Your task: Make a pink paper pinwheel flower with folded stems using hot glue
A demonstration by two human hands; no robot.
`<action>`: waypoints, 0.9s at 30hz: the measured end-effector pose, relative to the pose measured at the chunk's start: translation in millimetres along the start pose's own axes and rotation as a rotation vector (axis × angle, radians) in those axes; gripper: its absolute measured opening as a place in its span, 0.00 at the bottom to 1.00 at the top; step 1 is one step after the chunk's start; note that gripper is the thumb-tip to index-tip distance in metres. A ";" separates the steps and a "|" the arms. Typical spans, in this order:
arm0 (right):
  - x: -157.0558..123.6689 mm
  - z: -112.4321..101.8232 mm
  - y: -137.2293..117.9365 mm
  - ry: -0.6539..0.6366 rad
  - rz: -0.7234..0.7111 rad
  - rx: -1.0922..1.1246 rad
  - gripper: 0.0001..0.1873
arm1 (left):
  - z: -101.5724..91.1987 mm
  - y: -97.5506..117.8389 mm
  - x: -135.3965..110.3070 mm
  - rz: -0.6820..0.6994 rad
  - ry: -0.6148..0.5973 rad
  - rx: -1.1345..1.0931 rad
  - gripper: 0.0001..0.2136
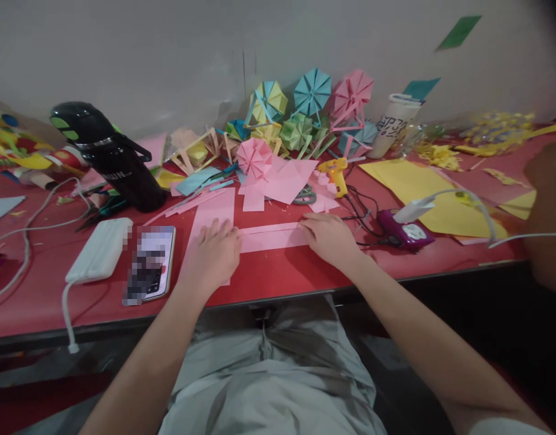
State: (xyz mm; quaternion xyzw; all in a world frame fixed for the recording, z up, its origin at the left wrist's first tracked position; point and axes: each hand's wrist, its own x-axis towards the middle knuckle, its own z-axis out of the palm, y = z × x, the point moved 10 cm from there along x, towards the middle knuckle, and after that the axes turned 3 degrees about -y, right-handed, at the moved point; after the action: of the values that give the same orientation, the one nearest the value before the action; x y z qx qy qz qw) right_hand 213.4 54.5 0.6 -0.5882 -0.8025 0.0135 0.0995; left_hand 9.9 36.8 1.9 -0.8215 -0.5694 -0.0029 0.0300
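Observation:
A pink paper strip (273, 237) lies across the red table between my hands, with a fold line along its upper part. My left hand (217, 254) rests fingers-down over the strip's left end, the fingers stretched out and slightly apart. Beneath that hand lies a longer pink paper sheet (219, 208). At the strip's right end, my right hand (330, 238) grips it with bent fingers; its thumb is partly hidden. Just beyond the strip are a pink paper piece (287, 179) and scissors (305, 195), partly covered by paper.
Left stand a phone (158, 263), a white power bank (101, 249) and a black bottle (115, 160). Folded paper wheels (312, 90) line the wall. A yellow glue gun (336, 175), purple power socket (405, 232) and yellow sheets (423, 193) lie right. Another person's arm (550, 211) shows far right.

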 end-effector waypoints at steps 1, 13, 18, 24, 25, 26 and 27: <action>6.0 -0.2 -1.1 -0.034 -0.012 0.001 0.19 | -3.7 -2.2 5.0 0.007 0.017 -0.007 0.22; 52.8 9.8 -4.4 -0.465 -0.186 0.205 0.19 | 7.8 -37.9 61.4 -0.103 -0.294 -0.479 0.10; 55.7 5.0 -12.6 -0.523 -0.199 0.188 0.11 | 1.8 -34.4 73.7 -0.059 -0.399 -0.393 0.08; 49.8 -4.8 -24.7 -0.373 -0.262 0.038 0.07 | -19.5 -16.3 60.7 0.007 -0.290 -0.198 0.08; 47.4 -5.7 -25.0 -0.335 -0.249 -0.012 0.09 | -21.5 -13.9 56.2 0.010 -0.253 -0.136 0.08; 44.2 -6.1 -25.8 -0.299 -0.239 -0.060 0.10 | -22.1 -11.0 51.1 0.018 -0.222 -0.069 0.08; 40.3 -6.3 -27.3 -0.266 -0.236 -0.103 0.12 | -21.4 -7.2 45.8 0.035 -0.198 -0.001 0.09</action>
State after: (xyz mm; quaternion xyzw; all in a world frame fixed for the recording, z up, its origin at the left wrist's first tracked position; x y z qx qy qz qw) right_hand 177.2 83.7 16.3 -0.4875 -0.8715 0.0383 -0.0367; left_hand 19.9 81.1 25.4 -0.8276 -0.5551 0.0783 -0.0268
